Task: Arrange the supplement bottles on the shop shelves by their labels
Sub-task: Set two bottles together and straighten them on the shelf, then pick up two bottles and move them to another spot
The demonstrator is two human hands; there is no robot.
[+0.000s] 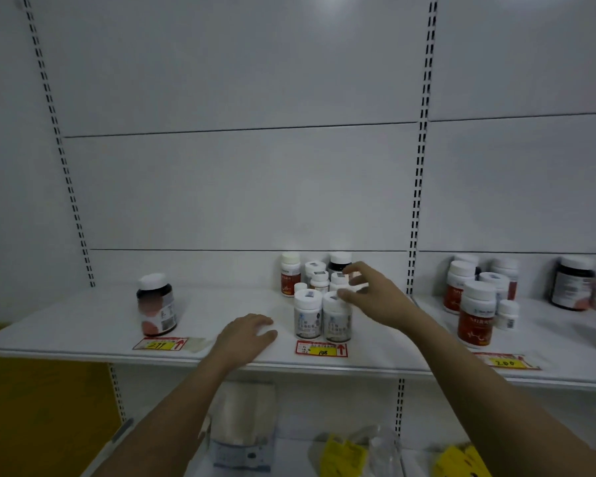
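Two grey-labelled white bottles (322, 318) are standing side by side at the near edge of the shelf (83, 325), right behind the red-and-yellow price tag marked 108 (321, 349); we are reading that as the row being fronted to its tag. Behind them a tight cluster of small white bottles (319, 278) is waiting, with a red-labelled bottle (289, 275) and a dark bottle with a white cap (339, 261) at the far side, near the back panel.

We are reaching our right hand (375, 294) into that cluster, thumb and fingers spread and curling toward a small white bottle (339, 282); whether they are touching it, we cannot tell, as the hand is blurring. We are judging this as the start of a pick. Our left hand (246, 333) is lying palm down on the shelf to the left of the pair, fingers loosely together, holding nothing, probably bracing.

Far left, a lone dark bottle with a pink label (157, 304) is sitting behind the tag marked 299 (160, 344). Right, in the next bay, red-labelled white bottles (475, 315) are grouping behind a tag marked 200 (506, 362).

The shelf is plain white metal on slotted uprights (417, 187); the back panel above is carrying no shelves. Below, packets and yellow tags (341, 452) are lying loose. Lighting is dim.
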